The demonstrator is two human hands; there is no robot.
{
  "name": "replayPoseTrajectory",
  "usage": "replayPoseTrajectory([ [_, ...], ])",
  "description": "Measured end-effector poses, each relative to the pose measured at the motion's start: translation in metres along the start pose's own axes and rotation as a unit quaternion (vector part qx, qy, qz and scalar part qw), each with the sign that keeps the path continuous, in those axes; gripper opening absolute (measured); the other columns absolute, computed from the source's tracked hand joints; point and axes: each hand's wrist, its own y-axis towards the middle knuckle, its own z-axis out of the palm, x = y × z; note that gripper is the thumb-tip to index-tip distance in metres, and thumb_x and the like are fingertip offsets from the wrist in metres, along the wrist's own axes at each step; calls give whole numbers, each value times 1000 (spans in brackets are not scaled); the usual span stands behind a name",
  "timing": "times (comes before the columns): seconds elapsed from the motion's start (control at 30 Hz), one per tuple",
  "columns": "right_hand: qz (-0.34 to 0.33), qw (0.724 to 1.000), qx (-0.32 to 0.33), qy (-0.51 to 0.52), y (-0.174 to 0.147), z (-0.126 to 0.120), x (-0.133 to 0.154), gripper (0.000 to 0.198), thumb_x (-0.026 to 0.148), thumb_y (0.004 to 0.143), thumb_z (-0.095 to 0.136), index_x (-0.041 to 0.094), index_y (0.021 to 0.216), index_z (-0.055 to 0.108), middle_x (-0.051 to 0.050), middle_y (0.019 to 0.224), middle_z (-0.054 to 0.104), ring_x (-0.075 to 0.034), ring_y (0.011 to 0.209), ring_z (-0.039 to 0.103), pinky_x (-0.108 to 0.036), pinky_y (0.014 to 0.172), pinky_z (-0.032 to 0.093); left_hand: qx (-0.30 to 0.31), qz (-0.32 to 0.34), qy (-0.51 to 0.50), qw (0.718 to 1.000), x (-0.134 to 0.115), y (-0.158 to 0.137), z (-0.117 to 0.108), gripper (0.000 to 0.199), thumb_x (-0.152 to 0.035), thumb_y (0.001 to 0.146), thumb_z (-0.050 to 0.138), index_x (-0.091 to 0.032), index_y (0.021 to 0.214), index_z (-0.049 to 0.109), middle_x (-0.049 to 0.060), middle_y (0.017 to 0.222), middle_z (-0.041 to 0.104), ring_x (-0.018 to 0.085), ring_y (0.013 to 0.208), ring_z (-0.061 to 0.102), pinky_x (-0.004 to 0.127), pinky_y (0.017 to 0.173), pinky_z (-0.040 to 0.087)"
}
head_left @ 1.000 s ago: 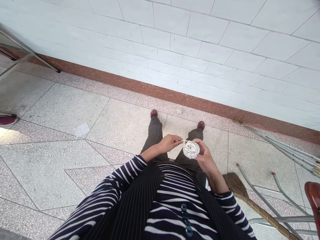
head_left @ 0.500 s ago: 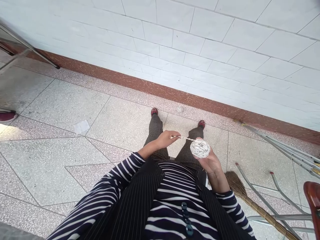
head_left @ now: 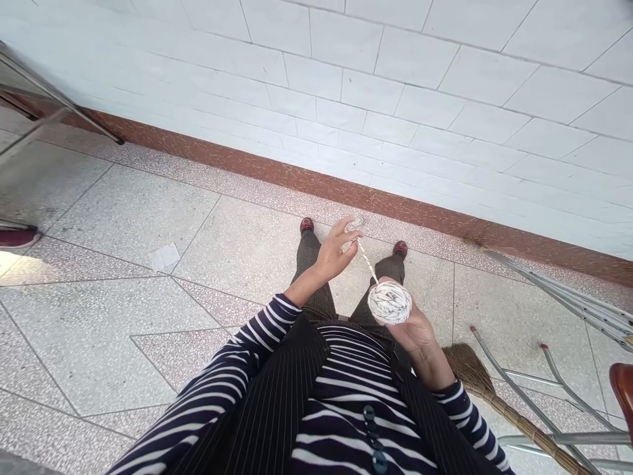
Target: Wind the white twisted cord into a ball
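A rounded ball of white twisted cord [head_left: 390, 303] sits in my right hand [head_left: 414, 332], whose fingers are partly hidden behind it. From the ball a short, taut strand [head_left: 366, 260] runs up and left to my left hand [head_left: 337, 249]. There my left thumb pinches the strand near a curled finger, while the index finger is raised and bent. Both hands are in front of my body at waist height, a little apart, with the left one farther forward.
A straw broom [head_left: 514, 409] and a chair with metal legs [head_left: 531, 379] are at lower right. Folded metal poles [head_left: 568, 284] lean near the tiled wall [head_left: 346, 86]. A white paper [head_left: 165, 257] lies on the floor at left, near metal furniture legs [head_left: 93, 122].
My left hand has moved forward, away from my body, and its index finger has lifted. The strand now slants upward instead of lying nearly level. The ball has shifted slightly left and nearer my body.
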Motion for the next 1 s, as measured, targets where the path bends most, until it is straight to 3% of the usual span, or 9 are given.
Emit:
replayPoseTrajectory([
  [0.23,-4,1000,-16,20,2,6,9,61,19,44,88,19,104,75,-2,89,72,-13,63,60,-21,46,53,13,-21,-127,992,4,3,-6,27,-12,88,46,-15,100,70,11,120,69,20,115,64,34,102,49],
  [0.4,-10,999,-44,29,-3,3,15,60,16,41,87,22,99,75,-3,89,73,-17,68,63,-23,48,55,6,-92,-241,966,22,0,-4,30,-14,88,43,-15,95,72,8,112,72,19,106,68,36,98,53],
  [0.5,-20,998,-59,30,-5,4,21,60,18,41,87,24,99,74,-2,89,73,-17,66,62,-24,46,52,23,-121,-265,956,28,-8,1,31,-17,88,44,-14,102,72,7,114,71,19,103,68,35,95,56],
  [0.63,-38,996,-70,40,-5,9,27,68,19,45,84,28,111,70,-1,88,72,-16,64,59,-25,49,49,71,-176,-222,956,29,-28,12,34,-23,88,48,-14,113,69,8,115,72,21,108,66,33,95,54],
  [0.8,-29,995,-67,66,-7,10,28,68,23,49,85,31,115,69,-2,99,73,-16,73,64,-23,54,49,206,-289,-104,929,35,-61,34,29,-33,90,53,-15,98,74,8,104,76,24,99,69,35,93,53],
  [0.93,-10,995,-49,83,-8,15,21,59,25,47,88,30,104,74,-1,93,74,-16,73,65,-23,53,52,217,-273,-103,932,36,-62,59,46,-38,85,64,-19,126,65,8,126,69,25,114,64,33,92,53],
  [1.0,-4,996,-48,80,-8,21,19,57,26,45,89,29,100,75,-2,94,74,-20,78,67,-29,58,57,218,-242,-105,940,33,-54,72,52,-38,82,67,-19,130,63,9,129,67,25,116,63,35,97,52],
])
